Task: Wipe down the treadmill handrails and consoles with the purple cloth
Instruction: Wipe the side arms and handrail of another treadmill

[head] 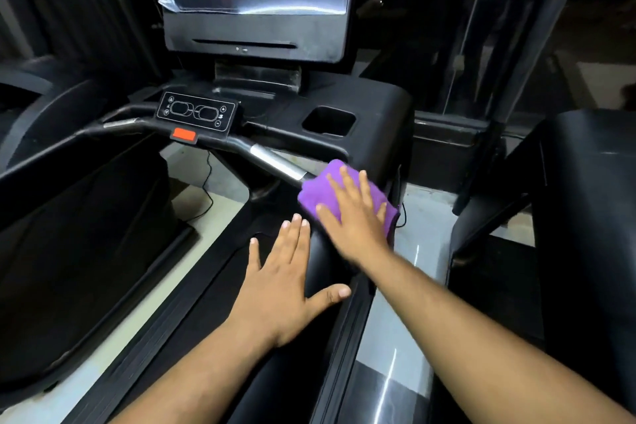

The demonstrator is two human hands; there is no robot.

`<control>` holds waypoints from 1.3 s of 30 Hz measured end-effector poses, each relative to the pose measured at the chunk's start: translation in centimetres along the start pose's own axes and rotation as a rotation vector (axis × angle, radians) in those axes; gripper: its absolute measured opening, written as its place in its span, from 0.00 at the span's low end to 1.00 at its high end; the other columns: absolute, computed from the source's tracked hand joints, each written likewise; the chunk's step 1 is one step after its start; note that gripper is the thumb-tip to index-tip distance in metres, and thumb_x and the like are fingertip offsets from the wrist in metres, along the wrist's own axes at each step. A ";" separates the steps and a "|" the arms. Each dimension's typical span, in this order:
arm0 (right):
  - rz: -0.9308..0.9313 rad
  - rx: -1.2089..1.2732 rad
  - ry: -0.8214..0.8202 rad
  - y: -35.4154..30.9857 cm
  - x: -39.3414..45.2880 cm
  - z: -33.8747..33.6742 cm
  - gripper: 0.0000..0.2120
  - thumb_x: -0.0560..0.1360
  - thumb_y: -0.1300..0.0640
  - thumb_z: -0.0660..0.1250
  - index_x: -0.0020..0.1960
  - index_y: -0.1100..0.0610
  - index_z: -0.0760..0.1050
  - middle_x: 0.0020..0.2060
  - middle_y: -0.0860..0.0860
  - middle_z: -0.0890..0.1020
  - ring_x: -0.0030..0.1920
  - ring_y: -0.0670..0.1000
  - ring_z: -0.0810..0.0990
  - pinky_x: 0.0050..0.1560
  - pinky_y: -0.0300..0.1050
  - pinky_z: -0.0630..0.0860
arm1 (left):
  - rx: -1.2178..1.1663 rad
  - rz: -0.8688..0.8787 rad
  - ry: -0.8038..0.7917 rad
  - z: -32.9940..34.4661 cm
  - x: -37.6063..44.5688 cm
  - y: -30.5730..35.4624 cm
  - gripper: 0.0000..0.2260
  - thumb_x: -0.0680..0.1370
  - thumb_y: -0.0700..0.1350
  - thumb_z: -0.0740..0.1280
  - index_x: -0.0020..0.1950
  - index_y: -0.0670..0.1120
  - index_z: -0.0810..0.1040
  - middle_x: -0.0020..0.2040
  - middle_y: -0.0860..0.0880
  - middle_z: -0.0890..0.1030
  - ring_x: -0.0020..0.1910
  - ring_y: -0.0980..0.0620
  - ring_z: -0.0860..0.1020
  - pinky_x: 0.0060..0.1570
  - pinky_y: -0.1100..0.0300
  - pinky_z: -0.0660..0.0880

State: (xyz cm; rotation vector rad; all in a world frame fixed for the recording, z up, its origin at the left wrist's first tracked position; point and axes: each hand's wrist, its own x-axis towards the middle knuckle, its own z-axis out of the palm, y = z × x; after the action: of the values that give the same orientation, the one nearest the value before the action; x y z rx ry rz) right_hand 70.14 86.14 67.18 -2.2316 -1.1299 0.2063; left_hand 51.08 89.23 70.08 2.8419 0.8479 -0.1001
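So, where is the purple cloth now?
In the head view, the purple cloth lies right of centre on the right handrail, under the flat right hand, just below the silver grip sensor.

Both my forearms are bare all the way to the bottom edge of the view, with no sleeve or cuff showing on either. My left hand [278, 279] wears nothing, no ring, no glove, no watch or band at the wrist. My right hand [354, 217] is just as bare. The fingernails are short and plain, unpainted. The right one looks slightly blurred.
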 end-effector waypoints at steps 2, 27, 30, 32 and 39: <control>-0.109 0.025 -0.029 1.1 -1.9 0.0 0.34 0.79 0.31 0.52 0.82 0.39 0.52 0.82 0.36 0.43 0.81 0.45 0.33 0.75 0.71 0.40 | -0.001 0.001 -0.009 -0.3 1.1 0.4 0.56 0.62 0.84 0.29 0.81 0.50 0.29 0.80 0.55 0.27 0.77 0.58 0.26 0.77 0.42 0.31; 0.029 0.180 0.075 4.0 4.2 -0.2 0.31 0.80 0.37 0.54 0.82 0.38 0.52 0.82 0.38 0.44 0.82 0.47 0.37 0.79 0.64 0.44 | -0.069 0.011 0.011 -1.1 8.6 2.5 0.53 0.68 0.82 0.43 0.81 0.51 0.31 0.83 0.54 0.33 0.81 0.57 0.32 0.79 0.35 0.38; -0.071 0.149 0.029 5.5 3.7 -0.4 0.33 0.78 0.32 0.49 0.81 0.36 0.50 0.82 0.37 0.44 0.81 0.45 0.36 0.79 0.66 0.46 | -0.069 0.008 0.016 -1.1 8.5 2.4 0.53 0.68 0.82 0.42 0.81 0.50 0.30 0.82 0.54 0.32 0.80 0.57 0.32 0.79 0.35 0.38; -0.037 0.108 0.038 6.9 7.0 -1.6 0.31 0.81 0.34 0.51 0.82 0.37 0.49 0.83 0.41 0.44 0.82 0.48 0.38 0.79 0.68 0.49 | -0.084 -0.001 0.007 -1.1 8.5 2.4 0.53 0.68 0.82 0.41 0.82 0.50 0.31 0.82 0.54 0.32 0.80 0.57 0.31 0.79 0.35 0.37; 0.023 -0.135 -0.089 4.4 13.6 -3.9 0.31 0.83 0.37 0.53 0.83 0.41 0.48 0.82 0.41 0.41 0.82 0.51 0.35 0.74 0.78 0.45 | -0.126 -0.095 0.090 -2.3 12.5 0.3 0.59 0.60 0.85 0.30 0.83 0.50 0.34 0.82 0.55 0.32 0.80 0.58 0.31 0.78 0.35 0.35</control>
State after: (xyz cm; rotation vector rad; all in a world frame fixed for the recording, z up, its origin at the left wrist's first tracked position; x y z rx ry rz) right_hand 83.09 92.88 69.51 -2.3756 -1.1973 0.2471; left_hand 61.77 96.12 70.94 2.7068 0.9716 0.0669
